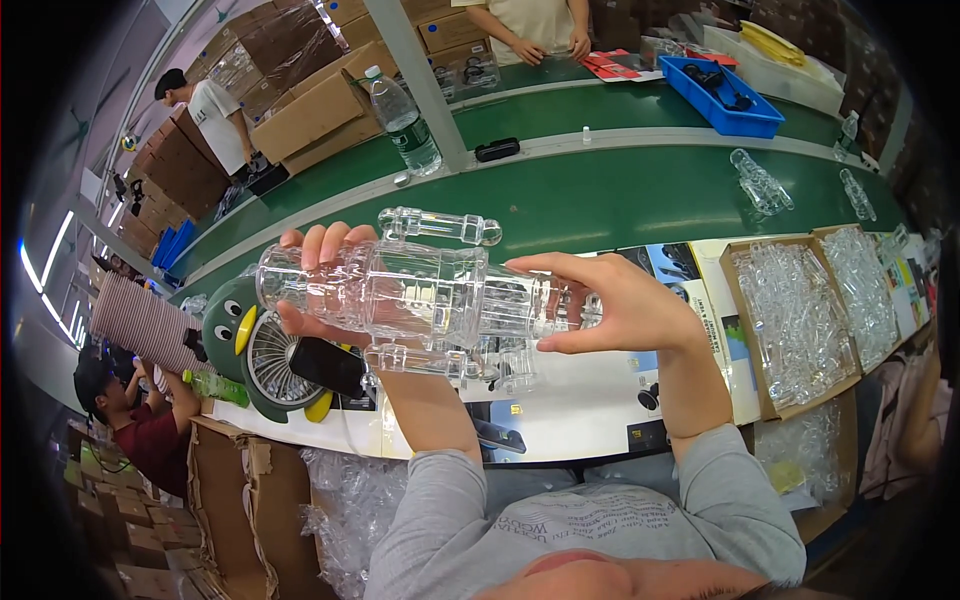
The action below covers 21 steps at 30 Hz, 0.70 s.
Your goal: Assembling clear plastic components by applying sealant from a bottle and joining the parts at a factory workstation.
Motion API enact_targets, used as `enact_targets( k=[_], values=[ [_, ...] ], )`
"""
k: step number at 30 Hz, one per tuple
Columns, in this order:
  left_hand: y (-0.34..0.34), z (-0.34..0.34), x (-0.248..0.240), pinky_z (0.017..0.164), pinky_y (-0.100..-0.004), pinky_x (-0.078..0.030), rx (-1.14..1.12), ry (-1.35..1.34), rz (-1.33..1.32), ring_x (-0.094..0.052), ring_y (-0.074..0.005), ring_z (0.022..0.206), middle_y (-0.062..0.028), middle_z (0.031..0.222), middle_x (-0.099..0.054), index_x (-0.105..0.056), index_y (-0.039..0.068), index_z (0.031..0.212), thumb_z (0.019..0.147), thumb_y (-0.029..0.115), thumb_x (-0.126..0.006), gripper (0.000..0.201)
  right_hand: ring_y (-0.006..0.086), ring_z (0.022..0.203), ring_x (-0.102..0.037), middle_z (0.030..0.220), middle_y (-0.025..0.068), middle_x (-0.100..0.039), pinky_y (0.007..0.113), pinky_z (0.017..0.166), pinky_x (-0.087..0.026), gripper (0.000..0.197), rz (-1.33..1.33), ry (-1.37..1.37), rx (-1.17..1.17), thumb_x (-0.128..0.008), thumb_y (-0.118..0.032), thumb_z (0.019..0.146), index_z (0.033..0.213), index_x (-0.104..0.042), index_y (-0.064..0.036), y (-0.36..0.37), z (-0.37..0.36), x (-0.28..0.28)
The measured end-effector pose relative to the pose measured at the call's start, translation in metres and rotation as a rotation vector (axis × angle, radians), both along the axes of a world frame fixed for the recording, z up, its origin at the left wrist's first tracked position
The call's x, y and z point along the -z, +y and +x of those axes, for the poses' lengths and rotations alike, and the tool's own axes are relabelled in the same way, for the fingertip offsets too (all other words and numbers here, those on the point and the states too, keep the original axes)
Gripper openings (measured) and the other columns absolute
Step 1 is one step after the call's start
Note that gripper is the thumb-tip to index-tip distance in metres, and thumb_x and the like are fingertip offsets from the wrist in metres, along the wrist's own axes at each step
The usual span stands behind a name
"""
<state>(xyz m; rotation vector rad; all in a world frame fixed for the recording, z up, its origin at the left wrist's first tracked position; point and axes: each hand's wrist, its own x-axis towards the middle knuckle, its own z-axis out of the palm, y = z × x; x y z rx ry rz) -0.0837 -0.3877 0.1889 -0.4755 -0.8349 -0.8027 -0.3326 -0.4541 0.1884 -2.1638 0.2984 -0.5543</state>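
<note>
Since the clear piece [425, 292] looks stiff yet slippery, left hand [328, 247] and right hand [632, 300] wisely grip its nine- and three-o'clock ends.

1. A long green worktop [620, 195] curves across the room.
2. A pale upright post [427, 85] rises beside it.
3. Stacked cardboard boxes [290, 42] fill the upper left.
4. Bright strip lights [60, 245] glow at far left.
</note>
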Motion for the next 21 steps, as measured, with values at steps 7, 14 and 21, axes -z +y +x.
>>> enact_targets(
  k=[7,14,21],
  values=[
    [-0.003,-0.002,0.001,0.091,-0.0387,-0.037,0.002,0.000,0.002,-0.052,-0.0195,0.085,-0.0057,0.087,-0.052,-0.042,0.007,0.113,0.070,0.027,-0.072,0.056,0.0114,0.061,-0.059,0.078,0.0057,-0.061,0.024,0.058,-0.046,0.073,0.033,-0.052,0.000,-0.079,-0.015,0.063,0.129,-0.049,-0.0084,0.001,0.001,0.000],
    [0.011,-0.009,-0.003,0.091,-0.0401,-0.037,-0.200,-0.155,0.058,-0.048,-0.0185,0.086,-0.0038,0.088,-0.049,-0.040,0.010,0.117,0.071,0.033,-0.072,0.060,0.0230,0.077,-0.062,0.086,0.0085,-0.063,0.033,0.068,-0.048,0.059,-0.464,0.018,0.284,-0.080,-0.020,0.058,0.111,-0.057,-0.0110,0.009,0.015,0.014],
    [0.091,-0.021,-0.009,0.071,-0.0297,-0.033,-0.749,-0.414,0.130,-0.047,-0.0123,0.075,0.0023,0.076,-0.048,-0.046,0.014,0.108,0.068,0.040,-0.077,0.057,0.0279,0.076,-0.062,0.091,0.0102,-0.058,0.036,0.065,-0.051,0.048,-0.551,-0.278,0.060,-0.070,-0.011,0.062,0.106,-0.053,-0.0048,0.027,0.016,0.023]
  ],
)
